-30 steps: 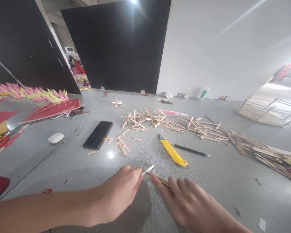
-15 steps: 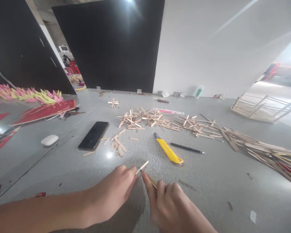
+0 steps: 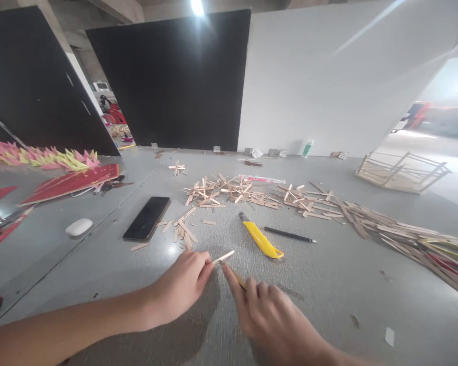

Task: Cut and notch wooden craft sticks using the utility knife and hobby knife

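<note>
Lower centre of frame: left hand (image 3: 185, 278) pinching wooden stick (image 3: 225, 256), right hand (image 3: 270, 311) wrapped round yellowish tool (image 3: 239, 279), its tip near stick; tip could slip and nick left hand, loose pinch might let stick twist

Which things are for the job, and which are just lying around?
For the job, it seems:
thin wooden stick, in the left hand
golden tool, partly hidden, in the right hand
probably the stick heap

Seemingly just lying around:
phone
white case
yellow cutter, untouched
</note>
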A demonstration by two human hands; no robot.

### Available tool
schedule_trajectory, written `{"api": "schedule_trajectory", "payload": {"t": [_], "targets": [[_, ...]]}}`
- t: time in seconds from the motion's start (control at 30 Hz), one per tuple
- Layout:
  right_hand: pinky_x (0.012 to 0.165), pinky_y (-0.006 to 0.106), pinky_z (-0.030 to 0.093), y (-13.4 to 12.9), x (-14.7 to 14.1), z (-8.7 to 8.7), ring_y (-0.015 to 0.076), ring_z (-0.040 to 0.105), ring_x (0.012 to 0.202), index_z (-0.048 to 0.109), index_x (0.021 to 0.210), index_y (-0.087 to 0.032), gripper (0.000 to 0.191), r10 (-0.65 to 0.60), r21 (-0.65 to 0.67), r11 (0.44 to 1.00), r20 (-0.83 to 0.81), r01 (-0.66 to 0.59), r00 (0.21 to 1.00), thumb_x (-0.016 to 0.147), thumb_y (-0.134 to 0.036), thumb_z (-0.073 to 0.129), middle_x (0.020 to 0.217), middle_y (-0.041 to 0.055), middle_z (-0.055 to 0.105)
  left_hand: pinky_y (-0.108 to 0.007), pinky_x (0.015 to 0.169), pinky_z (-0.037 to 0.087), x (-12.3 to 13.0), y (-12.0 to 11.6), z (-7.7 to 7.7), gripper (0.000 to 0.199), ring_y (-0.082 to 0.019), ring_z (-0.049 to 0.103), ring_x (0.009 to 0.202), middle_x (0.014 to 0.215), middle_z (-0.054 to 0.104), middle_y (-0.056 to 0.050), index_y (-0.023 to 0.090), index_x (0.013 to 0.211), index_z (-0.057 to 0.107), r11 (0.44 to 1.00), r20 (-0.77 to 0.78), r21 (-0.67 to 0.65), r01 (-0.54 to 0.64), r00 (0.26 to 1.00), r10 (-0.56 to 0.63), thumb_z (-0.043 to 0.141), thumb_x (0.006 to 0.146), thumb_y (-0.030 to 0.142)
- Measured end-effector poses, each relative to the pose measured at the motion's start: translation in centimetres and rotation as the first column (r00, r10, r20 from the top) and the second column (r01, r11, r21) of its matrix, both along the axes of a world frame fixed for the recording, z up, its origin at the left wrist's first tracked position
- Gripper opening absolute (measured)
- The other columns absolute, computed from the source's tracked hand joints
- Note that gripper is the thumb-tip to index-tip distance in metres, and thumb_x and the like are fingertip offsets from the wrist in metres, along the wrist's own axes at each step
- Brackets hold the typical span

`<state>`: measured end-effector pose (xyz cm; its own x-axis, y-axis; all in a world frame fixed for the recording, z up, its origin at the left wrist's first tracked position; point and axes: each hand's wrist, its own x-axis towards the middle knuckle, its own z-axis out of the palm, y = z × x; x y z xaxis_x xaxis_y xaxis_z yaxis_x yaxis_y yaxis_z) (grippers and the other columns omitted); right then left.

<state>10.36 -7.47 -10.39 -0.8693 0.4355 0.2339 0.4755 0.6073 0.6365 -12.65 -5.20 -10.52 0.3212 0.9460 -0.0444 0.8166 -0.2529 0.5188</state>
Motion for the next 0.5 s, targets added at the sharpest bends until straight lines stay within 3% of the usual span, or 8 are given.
{"api": "schedule_trajectory", "payload": {"t": [0.17,0.3,0.5], "targets": [[0.04,0.026,0.033,-2.2,-1.2,0.3,0.0134,0.045,0.039,0.063,0.136,0.0,0.055,-0.102,0.095,0.99,-0.018,0.104,0.995,0.085,-0.003,0.045,0.054,-0.0028,0.046,-0.029,0.066,0.036,0.6,0.3,0.2,0.026,-0.015,0.048,0.059,0.062,0.058,0.004,0.02,0.088,0.057,0.999,0.067,-0.05,-0.015,0.998,0.018,0.044,0.105,0.034],[0.037,0.021,0.031,-2.8,-1.7,0.8,0.0099,0.041,0.034,0.072,0.127,-0.003,0.046,-0.118,0.187,0.976,0.001,0.116,0.993,0.09,0.0,0.044,0.047,-0.0046,0.044,-0.031,0.07,0.038,1.4,0.1,0.6,0.026,-0.016,0.05,0.058,0.058,0.059,0.004,0.02,0.083,0.057,0.995,0.1,-0.085,-0.047,0.993,0.056,0.046,0.102,0.034],[0.032,0.019,0.03,-3.9,-3.4,0.5,0.0083,0.039,0.03,0.076,0.118,-0.003,0.038,-0.212,0.15,0.965,-0.024,0.213,0.977,0.094,-0.004,0.047,0.044,-0.0037,0.047,-0.027,0.054,0.035,2.0,0.0,1.5,0.029,-0.015,0.05,0.048,0.051,0.056,0.004,0.021,0.076,0.055,0.985,0.164,-0.163,-0.058,0.983,0.085,0.045,0.1,0.033]]}}
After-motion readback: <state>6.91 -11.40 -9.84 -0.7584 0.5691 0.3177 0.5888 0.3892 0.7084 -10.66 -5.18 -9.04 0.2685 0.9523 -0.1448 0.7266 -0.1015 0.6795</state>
